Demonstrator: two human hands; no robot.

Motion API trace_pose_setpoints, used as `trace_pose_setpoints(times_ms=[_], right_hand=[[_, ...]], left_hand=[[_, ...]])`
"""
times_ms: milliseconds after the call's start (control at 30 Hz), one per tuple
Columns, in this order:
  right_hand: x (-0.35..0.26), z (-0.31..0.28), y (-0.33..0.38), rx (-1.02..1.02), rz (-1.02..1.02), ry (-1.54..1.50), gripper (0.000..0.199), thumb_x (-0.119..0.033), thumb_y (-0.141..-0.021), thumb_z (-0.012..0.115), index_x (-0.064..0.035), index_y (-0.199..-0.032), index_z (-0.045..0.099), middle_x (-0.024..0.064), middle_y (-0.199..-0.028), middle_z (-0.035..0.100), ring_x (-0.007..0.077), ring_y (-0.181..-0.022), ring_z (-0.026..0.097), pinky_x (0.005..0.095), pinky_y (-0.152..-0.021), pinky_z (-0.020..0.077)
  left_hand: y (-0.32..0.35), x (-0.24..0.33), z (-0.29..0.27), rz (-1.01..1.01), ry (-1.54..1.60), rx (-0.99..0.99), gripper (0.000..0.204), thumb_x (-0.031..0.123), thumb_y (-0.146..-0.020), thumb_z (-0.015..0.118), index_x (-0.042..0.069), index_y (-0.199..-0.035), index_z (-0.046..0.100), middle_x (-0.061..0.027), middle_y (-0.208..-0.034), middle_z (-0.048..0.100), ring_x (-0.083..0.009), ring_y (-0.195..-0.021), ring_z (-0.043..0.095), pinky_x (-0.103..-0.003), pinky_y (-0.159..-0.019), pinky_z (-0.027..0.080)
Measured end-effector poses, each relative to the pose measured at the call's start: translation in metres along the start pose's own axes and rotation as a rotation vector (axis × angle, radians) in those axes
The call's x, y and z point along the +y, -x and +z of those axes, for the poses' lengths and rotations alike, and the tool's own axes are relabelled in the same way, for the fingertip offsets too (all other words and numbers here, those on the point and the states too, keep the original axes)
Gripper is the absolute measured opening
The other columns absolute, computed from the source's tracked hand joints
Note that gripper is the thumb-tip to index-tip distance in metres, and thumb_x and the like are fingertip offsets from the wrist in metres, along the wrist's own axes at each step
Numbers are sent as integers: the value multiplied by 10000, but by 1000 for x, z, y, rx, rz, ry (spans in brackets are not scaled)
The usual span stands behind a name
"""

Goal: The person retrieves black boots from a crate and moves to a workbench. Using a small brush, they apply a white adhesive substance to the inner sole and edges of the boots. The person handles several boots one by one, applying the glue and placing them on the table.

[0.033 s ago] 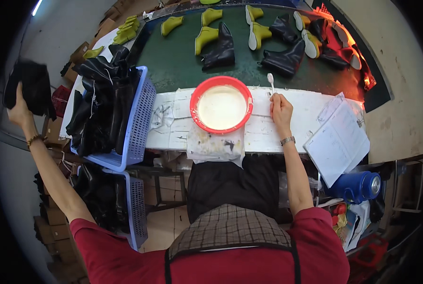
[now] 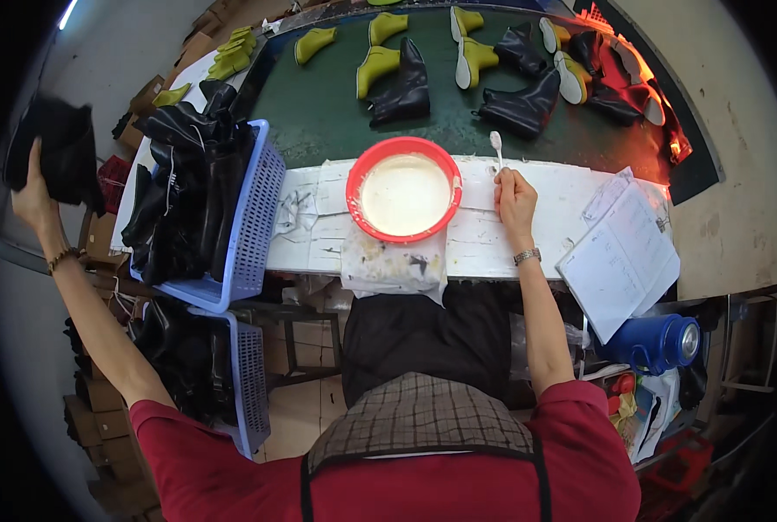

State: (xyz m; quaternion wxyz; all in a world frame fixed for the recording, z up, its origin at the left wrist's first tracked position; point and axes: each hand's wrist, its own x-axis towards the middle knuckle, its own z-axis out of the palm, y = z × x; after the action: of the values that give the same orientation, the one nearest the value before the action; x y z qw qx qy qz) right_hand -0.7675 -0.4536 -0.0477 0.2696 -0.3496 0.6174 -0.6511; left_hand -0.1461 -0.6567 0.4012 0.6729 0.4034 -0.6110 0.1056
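Observation:
My left hand is raised at the far left, its fingers closed on a black boot, which is blurred and partly in shadow. My right hand is closed around the handle of a small brush with its whitish head pointing up, over the white work surface. Between my hands a red bowl of creamy white liquid stands near the table's front edge. A stained white cloth hangs over the edge below it. Black boots fill the blue crate nearest my left arm.
A second blue crate of black boots stands below the first. Black boots and yellow-green boot-shaped forms sit on the green belt; a red glow lights its right end. Papers and a blue flask are at right.
My left hand and the black boot have risen slightly. My right hand with the brush is almost unmoved.

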Motion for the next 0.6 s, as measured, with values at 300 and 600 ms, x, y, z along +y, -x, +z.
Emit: trace_pose_setpoints(times_ms=[300,600], right_hand=[[-6,5,4,-9,17,-40,394,-292,-1058,542,-9,-798,632,-15,-520,505,52,-416,418,242,-398,323],[-91,7,21,-265,-409,625,202,-244,-952,657,-159,-1107,752,36,-849,586,194,-736,602,349,-636,479]], left_hand=[[212,243,106,-248,-11,-692,359,142,-838,825,-24,-1129,695,-106,-1030,737,-169,-929,693,-310,-868,549],[342,187,67,-825,249,-874,287,22,-825,781,-67,-1085,699,-92,-980,743,-137,-856,690,-273,-782,562]])
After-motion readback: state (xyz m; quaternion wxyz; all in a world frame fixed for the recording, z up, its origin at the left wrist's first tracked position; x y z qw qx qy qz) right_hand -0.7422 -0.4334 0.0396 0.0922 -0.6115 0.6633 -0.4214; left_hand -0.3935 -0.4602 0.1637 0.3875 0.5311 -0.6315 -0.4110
